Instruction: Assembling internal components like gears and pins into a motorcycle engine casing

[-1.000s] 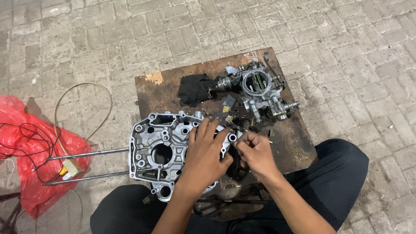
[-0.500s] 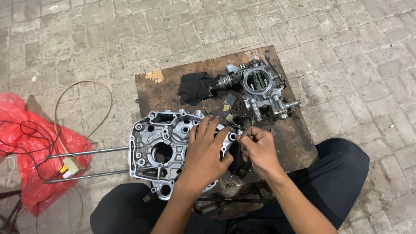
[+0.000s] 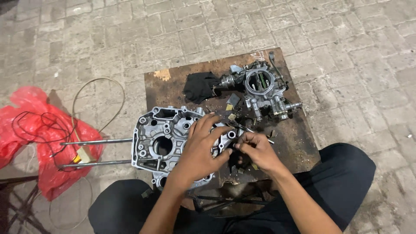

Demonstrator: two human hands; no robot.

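A silver engine crankcase half point(image 3: 158, 141) lies on the near left part of a worn wooden board point(image 3: 164, 89). My left hand point(image 3: 201, 149) rests flat on its right side, fingers spread over the casting. Beside it, my right hand point(image 3: 255, 149) pinches a small dark part at the case's right edge; a thin metal rod point(image 3: 253, 132) pokes out above the fingers. Whether the rod is in the hand I cannot tell.
A grey carburettor point(image 3: 262, 89) and a black rag point(image 3: 200, 86) sit at the board's far side. Two long steel rods point(image 3: 95, 152) stick out left of the case. A red plastic bag point(image 3: 45, 143) with black wire lies on the paving to the left.
Both hands have stayed on the crankcase's right edge; my right-hand fingers have shifted slightly around the small part. Nothing else has moved.
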